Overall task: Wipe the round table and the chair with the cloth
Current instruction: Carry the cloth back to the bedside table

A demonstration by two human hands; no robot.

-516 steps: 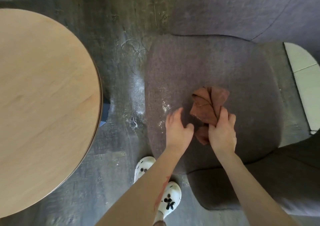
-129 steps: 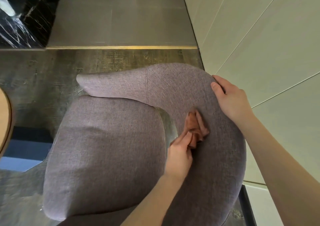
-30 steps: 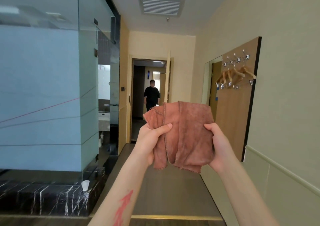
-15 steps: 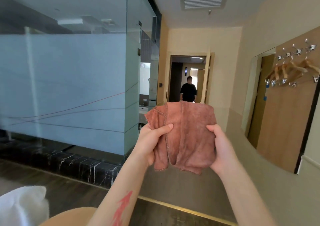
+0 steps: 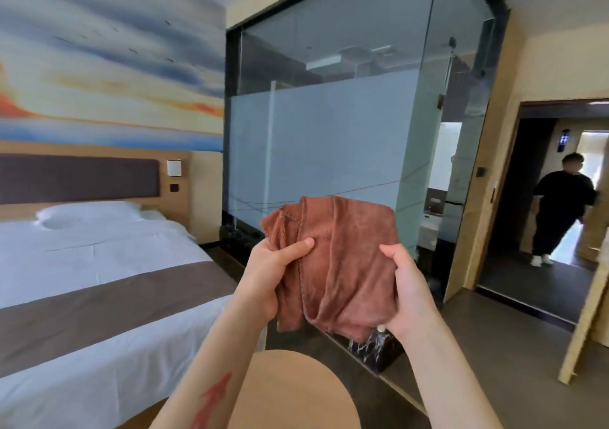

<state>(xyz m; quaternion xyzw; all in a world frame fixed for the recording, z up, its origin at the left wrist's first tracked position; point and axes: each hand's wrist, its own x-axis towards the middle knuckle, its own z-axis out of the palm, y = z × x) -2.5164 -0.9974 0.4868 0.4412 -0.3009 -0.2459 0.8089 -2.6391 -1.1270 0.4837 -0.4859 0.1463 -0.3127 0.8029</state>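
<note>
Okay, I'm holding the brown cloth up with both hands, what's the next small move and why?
Probably lower the brown cloth onto the round wooden table just below. Left hand and right hand both grip it in the air, touching no surface, and the tabletop is the nearest thing to wipe.

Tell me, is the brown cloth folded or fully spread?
Folded: the cloth shows overlapping layers, held up by the left hand and right hand.

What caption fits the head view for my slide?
Both hands, left hand and right hand, hold the brown cloth above the round table.
</note>
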